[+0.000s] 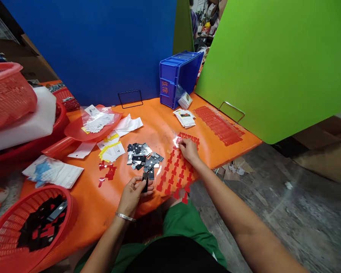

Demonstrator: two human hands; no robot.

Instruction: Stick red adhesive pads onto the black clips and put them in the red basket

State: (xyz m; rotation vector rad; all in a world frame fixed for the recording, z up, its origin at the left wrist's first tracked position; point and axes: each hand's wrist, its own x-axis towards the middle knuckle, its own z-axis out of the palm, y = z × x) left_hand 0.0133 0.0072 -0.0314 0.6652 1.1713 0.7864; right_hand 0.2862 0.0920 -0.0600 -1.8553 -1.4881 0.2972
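Note:
My left hand (134, 191) is closed on a flat black plate (145, 182), held between thumb and fingers near the table's front edge. Just beyond it lies a loose pile of black and silvery metal plates (143, 156). Over the far part of the rows of red T-shaped pieces (172, 170), my right hand (189, 149) is pinched, its fingertips down at one red piece that they partly hide. A smaller group of red T-shaped pieces (109, 172) lies left of the metal pile.
A red basket (69, 212) with black and red pieces stands front left. Behind are a red scoop (70, 134) with cards, a white packet (70, 174) and stacked baskets (11, 94). A blue crate (168, 81), cards (185, 118) and red sheets (218, 125) lie at the back right.

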